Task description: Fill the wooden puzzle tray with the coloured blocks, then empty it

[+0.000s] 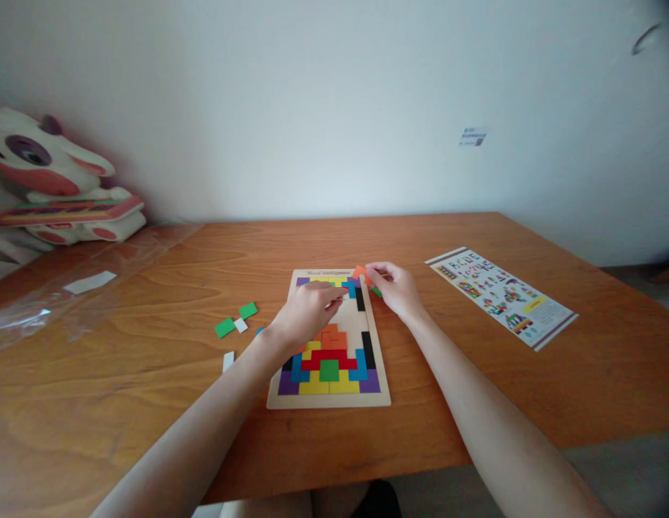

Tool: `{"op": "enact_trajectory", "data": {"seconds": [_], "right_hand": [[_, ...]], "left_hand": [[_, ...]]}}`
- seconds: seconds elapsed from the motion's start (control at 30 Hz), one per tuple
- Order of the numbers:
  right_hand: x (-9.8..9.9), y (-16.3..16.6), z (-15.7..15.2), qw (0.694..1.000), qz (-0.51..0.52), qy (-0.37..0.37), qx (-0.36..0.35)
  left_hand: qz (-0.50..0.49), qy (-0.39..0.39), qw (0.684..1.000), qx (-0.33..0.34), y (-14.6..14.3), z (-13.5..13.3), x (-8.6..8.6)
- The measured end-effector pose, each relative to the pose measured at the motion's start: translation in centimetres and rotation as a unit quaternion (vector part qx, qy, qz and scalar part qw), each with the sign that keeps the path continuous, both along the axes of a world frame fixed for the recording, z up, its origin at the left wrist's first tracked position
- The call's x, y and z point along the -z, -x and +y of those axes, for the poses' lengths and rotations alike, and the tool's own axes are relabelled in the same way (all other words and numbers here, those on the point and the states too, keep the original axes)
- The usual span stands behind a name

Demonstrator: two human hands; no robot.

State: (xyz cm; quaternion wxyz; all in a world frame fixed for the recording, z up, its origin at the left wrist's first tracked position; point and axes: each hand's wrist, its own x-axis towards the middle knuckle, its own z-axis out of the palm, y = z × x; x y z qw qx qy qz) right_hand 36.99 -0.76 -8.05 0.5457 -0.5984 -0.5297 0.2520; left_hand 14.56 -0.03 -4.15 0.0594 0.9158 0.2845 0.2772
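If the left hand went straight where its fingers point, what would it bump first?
Probably the orange piece in the right hand, though depth is hard to judge here.

Light: soft, diffuse, fairly bright across the white wall point(313, 129); upper right corner darkened. Glare: sharp streaks on clear plastic film point(22, 321); faint sheen on wooden tabletop point(124, 374). Distortion: cow-shaped toy keyboard point(70, 208) stretched at left edge. Blur: small print on puzzle board point(383, 396), illustrated leaflet point(501, 298).

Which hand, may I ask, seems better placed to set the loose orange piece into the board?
Probably the right hand: it holds the orange piece, while the left hand is over the board.
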Motion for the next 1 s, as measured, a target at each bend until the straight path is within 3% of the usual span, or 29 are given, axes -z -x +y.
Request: {"op": "enact_trajectory", "data": {"seconds": [0.1, 0.27, 0.47, 0.7, 1.0], "right_hand": [[-0.1, 0.1, 0.0, 1.000, -0.010, -0.006, 0.002], [-0.1, 0.2, 0.0, 1.000, -0.021, -0.011, 0.006], [0.2, 0.0, 0.1, 1.000, -0.017, -0.017, 0.002], [0.1, 0.2, -0.1, 0.999, -0.035, -0.010, -0.013], [0.1, 0.4, -0.2, 0.999, -0.044, -0.013, -0.018]], "left_hand": [[0.040, -0.014, 0.999, 0.001, -0.8, 0.5, 0.6], [0.098, -0.052, 0.989, 0.093, -0.5, 0.3, 0.6], [0.107, -0.079, 0.988, 0.079, -0.2, -0.8, 0.2], [0.160, -0.050, 0.985, 0.043, 0.2, -1.6, -0.1], [0.125, -0.007, 0.992, 0.030, -0.6, -2.2, 0.4]]}}
